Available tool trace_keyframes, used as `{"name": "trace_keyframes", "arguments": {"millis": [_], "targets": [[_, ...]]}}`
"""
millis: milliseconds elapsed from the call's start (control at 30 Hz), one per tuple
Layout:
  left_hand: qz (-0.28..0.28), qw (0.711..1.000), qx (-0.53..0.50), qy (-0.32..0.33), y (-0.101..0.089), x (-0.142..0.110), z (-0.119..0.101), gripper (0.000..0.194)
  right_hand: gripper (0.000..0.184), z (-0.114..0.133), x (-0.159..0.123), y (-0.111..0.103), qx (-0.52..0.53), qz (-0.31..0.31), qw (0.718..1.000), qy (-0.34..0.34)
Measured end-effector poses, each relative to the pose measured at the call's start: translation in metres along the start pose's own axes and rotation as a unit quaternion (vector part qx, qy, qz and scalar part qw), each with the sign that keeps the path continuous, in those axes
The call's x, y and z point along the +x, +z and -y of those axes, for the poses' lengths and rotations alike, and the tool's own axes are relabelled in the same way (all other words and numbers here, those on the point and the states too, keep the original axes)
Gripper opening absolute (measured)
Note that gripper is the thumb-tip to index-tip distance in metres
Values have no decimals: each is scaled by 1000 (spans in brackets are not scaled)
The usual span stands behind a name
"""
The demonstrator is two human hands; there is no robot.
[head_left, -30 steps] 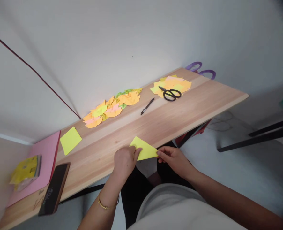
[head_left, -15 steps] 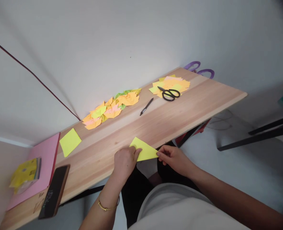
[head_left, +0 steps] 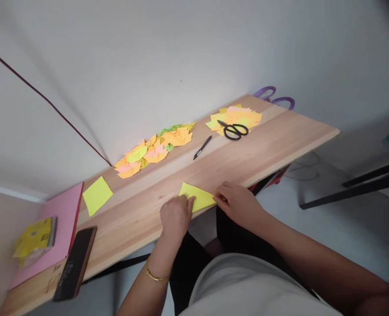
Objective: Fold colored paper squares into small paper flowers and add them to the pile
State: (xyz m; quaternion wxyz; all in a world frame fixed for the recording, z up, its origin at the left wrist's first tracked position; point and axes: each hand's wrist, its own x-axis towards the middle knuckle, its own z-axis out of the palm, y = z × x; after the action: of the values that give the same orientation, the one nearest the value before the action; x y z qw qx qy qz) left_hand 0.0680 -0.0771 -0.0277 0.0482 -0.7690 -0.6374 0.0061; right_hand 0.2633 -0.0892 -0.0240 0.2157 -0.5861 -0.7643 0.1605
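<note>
A folded yellow sheet of paper, roughly triangular, lies at the front edge of the wooden table. My left hand grips its left side, thumb on top. The right corner is pinched between the thumb and fingers of my right hand. Another yellow square of paper lies flat to the left. Farther back are a black pen and black-handled scissors, which rest on a pile of cut orange and yellow paper.
Crumpled and cut paper pieces line the wall side. At the left are a pink folder, a yellow packet and a dark phone-like slab by the front edge. Purple handles stick out past the back right edge.
The yellow paper has moved slightly up and away from me, onto the table edge, and appears narrower. Both hands have moved with it, the right one coming up over its corner.
</note>
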Motion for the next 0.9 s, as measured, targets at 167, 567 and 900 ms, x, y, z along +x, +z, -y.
{"name": "trace_keyframes", "arguments": {"millis": [167, 567, 900], "targets": [[-69, 996, -52, 14, 3, 1, 3, 32, 14, -7, 8, 7, -50, -27, 998, -6], [-73, 955, -82, 275, 6, -18, -18, 50, 13, -12, 7, 12, -22, -44, 999, -21], [-59, 954, -71, 286, 17, -20, -16, 58, 6, -25, -2, 9, 52, -90, 994, -41]]}}
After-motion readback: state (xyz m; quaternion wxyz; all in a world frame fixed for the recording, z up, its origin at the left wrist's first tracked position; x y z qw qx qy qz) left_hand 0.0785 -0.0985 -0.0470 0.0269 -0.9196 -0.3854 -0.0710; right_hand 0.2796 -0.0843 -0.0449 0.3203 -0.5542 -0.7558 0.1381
